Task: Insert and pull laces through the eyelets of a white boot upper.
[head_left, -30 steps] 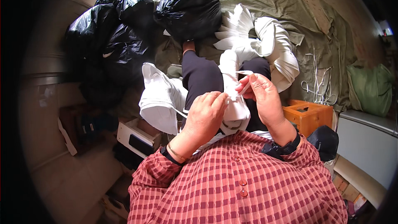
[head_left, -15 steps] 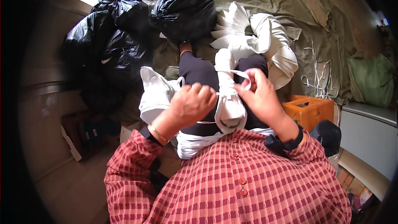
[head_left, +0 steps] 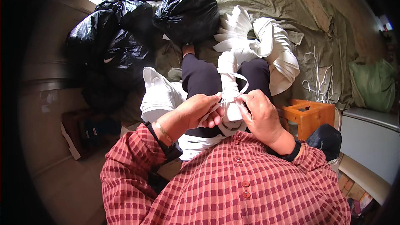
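Note:
A white fabric shoe upper (head_left: 228, 86) lies lengthwise between my knees, its far end pointing away from me. A white shoelace (head_left: 245, 82) loops out over its right side, and another length runs by my left fingers. My left hand (head_left: 201, 109) is closed at the upper's left edge, thumb and forefinger pinching the lace. On the opposite edge, my right hand (head_left: 263, 114) pinches the lace close to the upper's middle; its fingertips are partly hidden. More white uppers (head_left: 161, 93) rest beside my left thigh.
Black plastic bags (head_left: 187, 14) pile up at far left. Fanned white pieces (head_left: 278, 54) lie beyond my right knee on a grey-green cloth (head_left: 266, 0). To the right are a wooden stool (head_left: 310, 114), loose white laces (head_left: 323, 83), a green bag (head_left: 375, 83) and a grey box (head_left: 368, 137).
My left hand has turned over, thumb up, and moved right and lower against the upper. The right hand has come down lower, and the lace loop now hangs free beyond it.

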The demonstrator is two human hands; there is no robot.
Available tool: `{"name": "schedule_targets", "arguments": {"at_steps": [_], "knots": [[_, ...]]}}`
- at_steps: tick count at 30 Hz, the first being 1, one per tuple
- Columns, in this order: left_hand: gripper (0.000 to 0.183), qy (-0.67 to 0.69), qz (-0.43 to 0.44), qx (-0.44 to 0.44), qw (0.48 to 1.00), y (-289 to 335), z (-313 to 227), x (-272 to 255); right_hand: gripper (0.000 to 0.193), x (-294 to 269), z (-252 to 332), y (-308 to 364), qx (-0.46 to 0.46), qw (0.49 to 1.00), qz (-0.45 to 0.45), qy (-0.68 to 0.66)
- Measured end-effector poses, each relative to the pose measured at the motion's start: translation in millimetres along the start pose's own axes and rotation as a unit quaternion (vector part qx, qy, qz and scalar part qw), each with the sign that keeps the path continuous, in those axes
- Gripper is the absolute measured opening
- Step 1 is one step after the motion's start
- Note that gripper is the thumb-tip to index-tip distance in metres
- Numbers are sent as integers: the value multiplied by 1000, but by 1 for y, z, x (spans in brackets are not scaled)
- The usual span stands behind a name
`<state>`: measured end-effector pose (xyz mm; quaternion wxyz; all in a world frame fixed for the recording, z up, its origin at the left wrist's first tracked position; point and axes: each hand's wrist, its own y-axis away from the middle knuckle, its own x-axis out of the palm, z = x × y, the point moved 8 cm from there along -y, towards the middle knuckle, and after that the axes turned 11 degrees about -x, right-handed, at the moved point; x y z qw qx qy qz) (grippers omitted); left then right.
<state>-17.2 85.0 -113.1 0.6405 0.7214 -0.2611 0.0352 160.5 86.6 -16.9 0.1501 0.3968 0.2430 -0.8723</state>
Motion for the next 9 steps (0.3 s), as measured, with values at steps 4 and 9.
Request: {"name": "schedule_targets", "arguments": {"at_steps": [4,9], "knots": [[43,16,58,-4,998,0,-3,6,23,5,-6,-4,17,1000,-18,-7],[23,-59,-30,98,993,14,-20,6,24,24,-26,-8,88,990,60,-94]]}}
